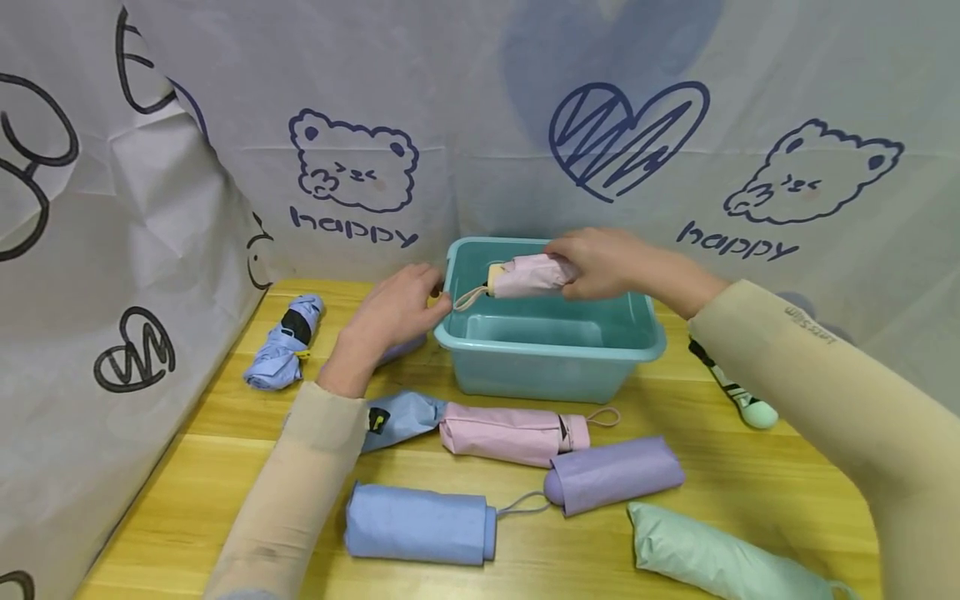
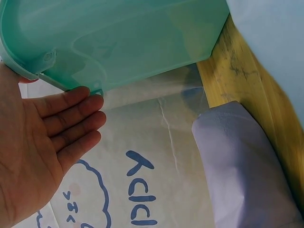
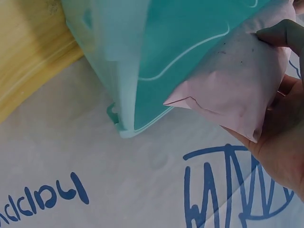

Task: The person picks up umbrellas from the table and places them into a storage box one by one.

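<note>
A pale pink folded umbrella [image 1: 528,277] with a cream end and a wrist loop lies almost level over the teal plastic bin [image 1: 536,375]. My right hand [image 1: 603,262] grips its right end. In the right wrist view, thumb and fingers wrap the pink cloth of the umbrella [image 3: 228,80], above the bin's interior. At the bin's left rim is my left hand [image 1: 397,308]. The left wrist view shows that hand [image 2: 57,128] with straight fingers against the bin's edge [image 2: 142,47], nothing in its palm. No other item shows inside the bin.
Before the bin lie a second pink umbrella [image 1: 502,433], a purple one [image 1: 622,473], blue ones [image 1: 420,523] [image 1: 405,417] and a green one [image 1: 720,550]. Another blue umbrella [image 1: 285,346] lies far left; a patterned one [image 1: 738,392] is right. A printed sheet [image 1: 487,183] hangs behind.
</note>
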A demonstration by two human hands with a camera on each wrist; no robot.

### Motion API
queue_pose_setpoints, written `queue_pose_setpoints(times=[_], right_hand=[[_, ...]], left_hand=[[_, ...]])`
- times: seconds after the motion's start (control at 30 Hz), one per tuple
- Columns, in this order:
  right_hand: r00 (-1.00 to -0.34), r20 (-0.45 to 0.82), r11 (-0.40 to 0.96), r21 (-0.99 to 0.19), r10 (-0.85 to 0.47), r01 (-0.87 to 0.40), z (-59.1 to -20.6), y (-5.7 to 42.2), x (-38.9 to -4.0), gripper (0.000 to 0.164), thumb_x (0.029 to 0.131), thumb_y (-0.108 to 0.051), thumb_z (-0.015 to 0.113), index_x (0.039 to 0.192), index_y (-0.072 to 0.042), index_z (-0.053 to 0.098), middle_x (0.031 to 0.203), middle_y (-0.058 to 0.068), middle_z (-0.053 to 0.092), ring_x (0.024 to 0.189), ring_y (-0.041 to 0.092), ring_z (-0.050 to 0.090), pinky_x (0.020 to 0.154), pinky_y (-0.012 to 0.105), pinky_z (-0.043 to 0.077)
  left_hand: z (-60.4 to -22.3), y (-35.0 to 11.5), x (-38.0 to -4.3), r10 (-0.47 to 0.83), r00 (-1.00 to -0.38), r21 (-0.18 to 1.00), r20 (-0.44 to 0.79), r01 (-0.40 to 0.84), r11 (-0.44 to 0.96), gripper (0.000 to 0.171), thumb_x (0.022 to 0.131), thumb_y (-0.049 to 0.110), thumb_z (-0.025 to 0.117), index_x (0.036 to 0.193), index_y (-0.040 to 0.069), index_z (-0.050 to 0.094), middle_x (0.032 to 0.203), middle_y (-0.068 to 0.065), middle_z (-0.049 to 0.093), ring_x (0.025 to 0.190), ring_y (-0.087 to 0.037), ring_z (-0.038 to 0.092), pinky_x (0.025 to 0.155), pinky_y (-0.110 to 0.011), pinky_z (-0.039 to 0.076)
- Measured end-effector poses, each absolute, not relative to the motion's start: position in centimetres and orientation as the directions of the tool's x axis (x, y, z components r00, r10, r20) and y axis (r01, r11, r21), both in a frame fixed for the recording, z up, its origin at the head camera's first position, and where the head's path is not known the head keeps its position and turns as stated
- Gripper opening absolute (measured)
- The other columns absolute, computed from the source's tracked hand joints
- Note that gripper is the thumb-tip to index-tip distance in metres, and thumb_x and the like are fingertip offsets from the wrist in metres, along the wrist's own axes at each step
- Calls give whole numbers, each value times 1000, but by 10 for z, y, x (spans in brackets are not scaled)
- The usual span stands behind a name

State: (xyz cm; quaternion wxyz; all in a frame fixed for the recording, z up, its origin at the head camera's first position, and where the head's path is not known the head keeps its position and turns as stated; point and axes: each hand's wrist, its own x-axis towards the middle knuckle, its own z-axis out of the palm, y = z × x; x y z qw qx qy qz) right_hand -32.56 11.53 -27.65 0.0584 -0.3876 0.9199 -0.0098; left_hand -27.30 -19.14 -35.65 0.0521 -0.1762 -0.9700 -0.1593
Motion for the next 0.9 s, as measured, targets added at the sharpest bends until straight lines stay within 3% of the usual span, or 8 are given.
queue_pose_setpoints(times=[0.37,0.9], right_hand=[[-688,-191,705,-39,-701,-708,-281,94,-346,53,85,-22,71,134,-4,63,118,11,69,98,29,61,85,49,52],[-654,-347,719,-94,-672,-689,-305,73,-373,50,89,-18,67,136,-3,62,123,12,67,104,28,58,98,45,48]], left_hand=[[-357,-192,-272,321,-935,298,152,353,887,30,98,36,51,112,13,64,109,-3,63,101,-24,55,87,-43,50],[-353,-192,-272,332,-932,281,147,362,889,29,97,35,53,112,13,65,108,-2,62,98,-22,55,86,-42,51]])
